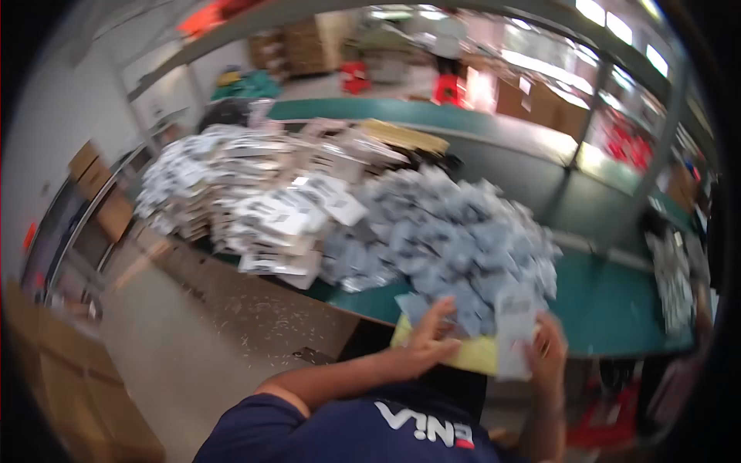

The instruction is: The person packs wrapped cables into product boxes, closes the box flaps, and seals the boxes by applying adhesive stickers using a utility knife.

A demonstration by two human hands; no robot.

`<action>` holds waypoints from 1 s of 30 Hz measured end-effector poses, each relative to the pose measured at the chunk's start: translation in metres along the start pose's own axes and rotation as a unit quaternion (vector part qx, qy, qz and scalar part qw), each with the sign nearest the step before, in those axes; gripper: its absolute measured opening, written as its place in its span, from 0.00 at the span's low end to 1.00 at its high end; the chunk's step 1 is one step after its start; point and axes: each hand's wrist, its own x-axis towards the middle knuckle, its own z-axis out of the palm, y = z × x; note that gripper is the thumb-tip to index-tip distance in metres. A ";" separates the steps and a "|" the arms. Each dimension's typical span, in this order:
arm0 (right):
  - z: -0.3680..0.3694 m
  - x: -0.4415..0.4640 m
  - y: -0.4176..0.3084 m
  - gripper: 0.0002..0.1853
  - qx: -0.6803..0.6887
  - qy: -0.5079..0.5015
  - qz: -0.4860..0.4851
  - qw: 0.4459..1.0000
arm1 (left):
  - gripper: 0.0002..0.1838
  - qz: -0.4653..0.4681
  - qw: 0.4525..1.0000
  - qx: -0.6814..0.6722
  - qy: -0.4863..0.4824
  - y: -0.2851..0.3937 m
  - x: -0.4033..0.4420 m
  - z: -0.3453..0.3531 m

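My right hand (546,346) grips the right edge of a white rectangular packet (513,332), which stands upright near the table's front edge. My left hand (434,336) is to the left of the packet, fingers apart, over a yellow sheet (475,355) and beside a small blue-grey piece (413,306); nothing shows in its grasp. Just beyond both hands rises a large heap of blue-grey pieces (448,231). Left of that heap lie stacked white packets with printed labels (285,212). The print on the packet is blurred.
The green table (610,309) extends to the right, where a bundle of clear plastic (671,278) lies. Yellow packets (405,137) sit behind the heap. Metal posts (590,116) rise from the table. Cardboard boxes (65,378) stand at the left, and a person (448,46) is in the background.
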 end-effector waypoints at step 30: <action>-0.093 0.080 -0.002 0.05 -0.258 0.040 0.016 0.965 | 0.19 0.236 0.873 0.379 0.195 0.159 -0.047 -0.180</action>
